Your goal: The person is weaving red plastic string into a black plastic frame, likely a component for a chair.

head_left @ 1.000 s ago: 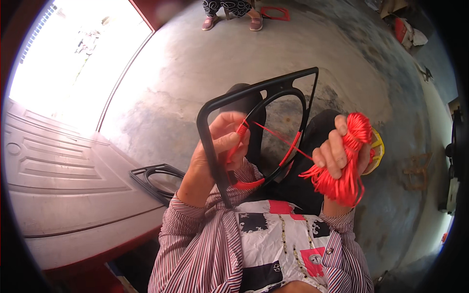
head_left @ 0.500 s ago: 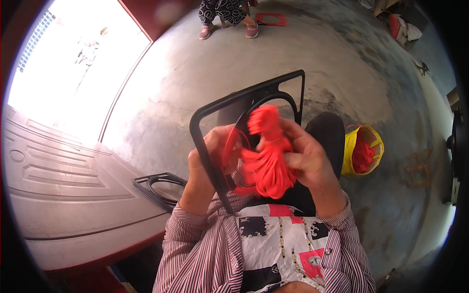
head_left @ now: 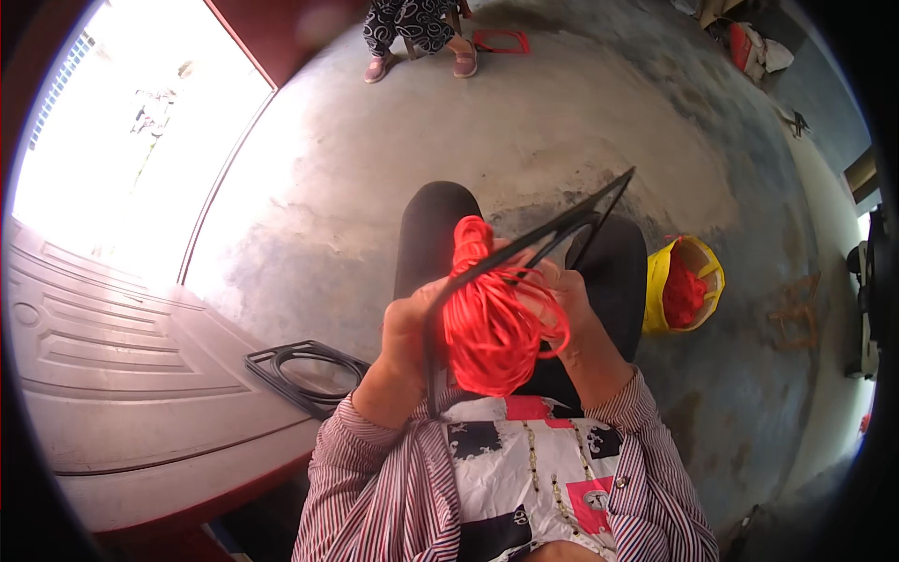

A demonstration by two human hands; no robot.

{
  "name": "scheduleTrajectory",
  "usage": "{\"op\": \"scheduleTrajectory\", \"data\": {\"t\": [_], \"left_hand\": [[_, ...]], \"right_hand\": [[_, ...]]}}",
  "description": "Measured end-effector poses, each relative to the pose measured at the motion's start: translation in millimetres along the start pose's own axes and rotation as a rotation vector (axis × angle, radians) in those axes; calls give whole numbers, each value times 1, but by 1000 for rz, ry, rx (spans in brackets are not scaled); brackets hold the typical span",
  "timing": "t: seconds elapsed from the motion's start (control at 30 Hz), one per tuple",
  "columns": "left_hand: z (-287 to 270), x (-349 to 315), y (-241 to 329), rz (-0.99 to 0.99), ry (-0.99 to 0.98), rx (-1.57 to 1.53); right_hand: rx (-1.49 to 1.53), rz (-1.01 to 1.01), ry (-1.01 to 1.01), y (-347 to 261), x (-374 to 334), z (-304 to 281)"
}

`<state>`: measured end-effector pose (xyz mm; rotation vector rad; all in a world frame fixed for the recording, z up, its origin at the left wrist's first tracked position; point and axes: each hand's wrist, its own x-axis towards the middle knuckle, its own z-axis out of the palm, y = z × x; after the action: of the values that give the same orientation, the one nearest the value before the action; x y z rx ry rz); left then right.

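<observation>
Red cord bundle (head_left: 489, 335) sits between left hand (head_left: 408, 322) and right hand (head_left: 569, 302); I cannot tell either grip.

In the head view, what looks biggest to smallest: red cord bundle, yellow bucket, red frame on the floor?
1. Red cord bundle
2. Yellow bucket
3. Red frame
Nearness makes real sizes unsure.

Passage, ahead: bare floor (head_left: 449, 140) between the knees (head_left: 438, 220) and another person's shoes (head_left: 465, 64). Obstruction, centre: red cord bundle (head_left: 487, 328) and slanting black frame (head_left: 562, 218), filling the gap between left hand (head_left: 410, 318) and right hand (head_left: 569, 300). Obstruction, right: yellow bucket (head_left: 657, 290).
</observation>
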<state>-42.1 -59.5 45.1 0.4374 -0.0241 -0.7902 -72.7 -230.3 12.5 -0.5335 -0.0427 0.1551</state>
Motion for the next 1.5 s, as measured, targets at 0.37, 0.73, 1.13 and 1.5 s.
{"op": "scheduleTrajectory", "data": {"t": [0.37, 0.73, 1.13, 1.5], "left_hand": [[-25, 3, 7, -52, -217, 185], [-12, 11, 23, 99, 11, 417], [-32, 7, 34, 202, 166, 499], [9, 4, 5, 80, 139, 419]], "right_hand": [[-102, -298, 105, -1, 9, -49], [-45, -341, -279, -35, -28, 4], [-119, -166, 214, -24, -20, -4], [-607, -261, 7, -13, 4, 22]]}}
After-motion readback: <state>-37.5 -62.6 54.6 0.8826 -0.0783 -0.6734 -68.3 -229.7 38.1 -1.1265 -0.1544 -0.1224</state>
